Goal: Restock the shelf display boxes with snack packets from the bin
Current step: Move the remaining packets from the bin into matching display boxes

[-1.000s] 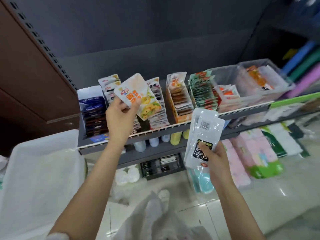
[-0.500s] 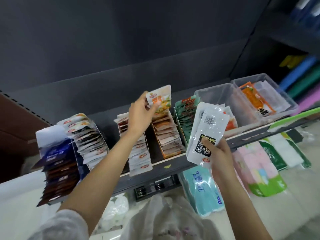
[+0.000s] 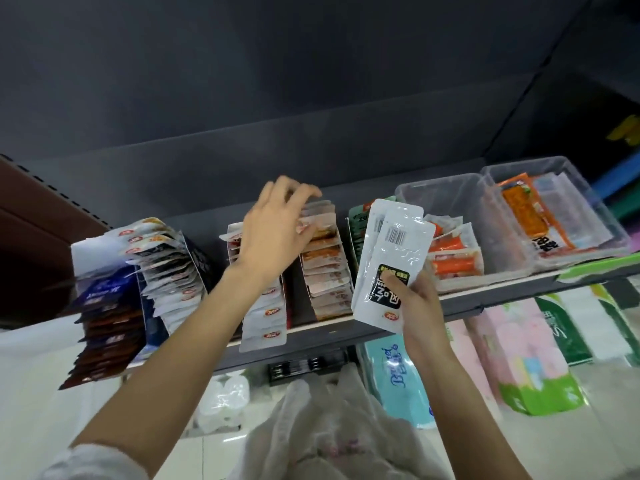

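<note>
Packet delivered: our left hand (image 3: pixel 273 233), fingers spread, now presses the orange display box (image 3: pixel 325 268); right hand (image 3: pixel 414 299) pinches white packets (image 3: pixel 391 258) awaiting placement.

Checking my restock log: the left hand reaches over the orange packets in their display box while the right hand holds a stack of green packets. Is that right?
Not quite. In the head view the right hand holds white packets with a black label, not green ones. The left hand does reach over the orange packets.
</note>
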`<state>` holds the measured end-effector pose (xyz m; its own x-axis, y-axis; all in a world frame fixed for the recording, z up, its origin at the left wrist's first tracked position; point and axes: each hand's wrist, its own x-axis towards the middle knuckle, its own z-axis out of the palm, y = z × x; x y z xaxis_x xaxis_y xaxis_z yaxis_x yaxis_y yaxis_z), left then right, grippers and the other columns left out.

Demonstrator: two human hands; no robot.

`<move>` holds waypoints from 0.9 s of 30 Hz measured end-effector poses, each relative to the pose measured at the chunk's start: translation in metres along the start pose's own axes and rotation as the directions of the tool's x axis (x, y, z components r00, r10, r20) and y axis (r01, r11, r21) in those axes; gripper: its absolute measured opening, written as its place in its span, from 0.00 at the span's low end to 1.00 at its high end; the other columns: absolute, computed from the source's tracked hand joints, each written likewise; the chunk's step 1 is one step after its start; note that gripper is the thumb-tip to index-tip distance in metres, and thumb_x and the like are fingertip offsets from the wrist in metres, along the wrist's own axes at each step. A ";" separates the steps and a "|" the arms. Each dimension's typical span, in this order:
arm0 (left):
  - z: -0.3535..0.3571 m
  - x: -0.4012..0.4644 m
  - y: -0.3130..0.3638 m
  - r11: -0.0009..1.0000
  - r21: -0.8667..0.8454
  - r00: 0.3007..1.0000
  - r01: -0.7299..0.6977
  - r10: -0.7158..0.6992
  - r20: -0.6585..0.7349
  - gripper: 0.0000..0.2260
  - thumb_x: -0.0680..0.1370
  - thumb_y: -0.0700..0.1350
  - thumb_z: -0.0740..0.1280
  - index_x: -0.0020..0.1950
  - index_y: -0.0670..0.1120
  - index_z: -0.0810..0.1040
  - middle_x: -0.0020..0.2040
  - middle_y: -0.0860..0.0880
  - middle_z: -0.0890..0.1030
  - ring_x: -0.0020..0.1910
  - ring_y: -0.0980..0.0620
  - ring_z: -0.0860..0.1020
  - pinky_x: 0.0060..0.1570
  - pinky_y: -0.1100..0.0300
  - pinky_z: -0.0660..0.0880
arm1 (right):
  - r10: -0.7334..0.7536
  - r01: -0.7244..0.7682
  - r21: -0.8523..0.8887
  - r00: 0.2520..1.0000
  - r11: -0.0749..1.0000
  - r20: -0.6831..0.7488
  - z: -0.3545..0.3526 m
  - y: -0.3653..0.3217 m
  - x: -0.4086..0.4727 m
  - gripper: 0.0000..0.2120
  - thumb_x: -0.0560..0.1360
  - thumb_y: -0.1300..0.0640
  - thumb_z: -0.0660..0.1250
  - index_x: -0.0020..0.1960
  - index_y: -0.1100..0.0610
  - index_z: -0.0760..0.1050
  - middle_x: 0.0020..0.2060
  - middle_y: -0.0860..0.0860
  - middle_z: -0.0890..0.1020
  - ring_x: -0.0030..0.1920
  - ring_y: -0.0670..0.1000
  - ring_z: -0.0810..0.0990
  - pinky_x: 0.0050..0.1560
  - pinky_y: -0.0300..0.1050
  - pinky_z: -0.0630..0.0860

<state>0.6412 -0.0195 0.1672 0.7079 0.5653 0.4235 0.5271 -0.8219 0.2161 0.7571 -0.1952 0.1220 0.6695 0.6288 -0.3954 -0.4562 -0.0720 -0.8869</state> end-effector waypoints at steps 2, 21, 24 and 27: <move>0.003 -0.005 -0.001 0.999 0.015 0.999 -0.029 0.029 -0.020 0.08 0.71 0.42 0.74 0.49 0.48 0.80 0.44 0.49 0.79 0.43 0.48 0.76 0.33 0.62 0.69 | -0.011 0.012 -0.017 1.000 1.000 0.013 -0.001 -0.001 0.000 0.16 0.74 0.66 0.66 0.54 0.45 0.75 0.53 0.47 0.83 0.53 0.52 0.81 0.56 0.56 0.76; -0.045 -0.027 0.055 0.520 -0.696 0.847 0.495 -0.467 0.254 0.21 0.74 0.57 0.65 0.65 0.53 0.73 0.59 0.59 0.77 0.57 0.64 0.75 0.54 0.73 0.69 | 0.077 -0.131 0.152 0.945 0.980 0.317 0.006 -0.033 -0.028 0.09 0.75 0.62 0.64 0.53 0.54 0.78 0.44 0.49 0.86 0.43 0.49 0.84 0.37 0.44 0.81; -0.057 -0.050 0.073 -0.075 -0.785 0.723 0.615 -0.344 0.599 0.16 0.73 0.52 0.64 0.59 0.50 0.77 0.53 0.55 0.83 0.54 0.58 0.80 0.49 0.68 0.76 | 0.068 -0.154 0.160 0.893 0.975 0.446 0.028 -0.038 -0.036 0.14 0.71 0.58 0.66 0.56 0.56 0.78 0.49 0.53 0.85 0.48 0.50 0.84 0.42 0.43 0.81; -0.058 -0.071 0.070 -0.334 -0.796 0.687 0.504 -0.403 0.604 0.20 0.76 0.49 0.62 0.67 0.46 0.73 0.60 0.45 0.81 0.60 0.46 0.79 0.55 0.53 0.78 | -0.036 0.063 -0.051 0.907 0.997 0.419 0.059 -0.031 -0.040 0.14 0.73 0.57 0.69 0.58 0.53 0.75 0.50 0.49 0.84 0.49 0.49 0.83 0.43 0.45 0.79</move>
<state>0.6007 -0.1217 0.2034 0.5581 0.7622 -0.3279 -0.1933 0.5038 0.8419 0.7097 -0.1725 0.1795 0.3783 0.8973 -0.2273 -0.3826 -0.0720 -0.9211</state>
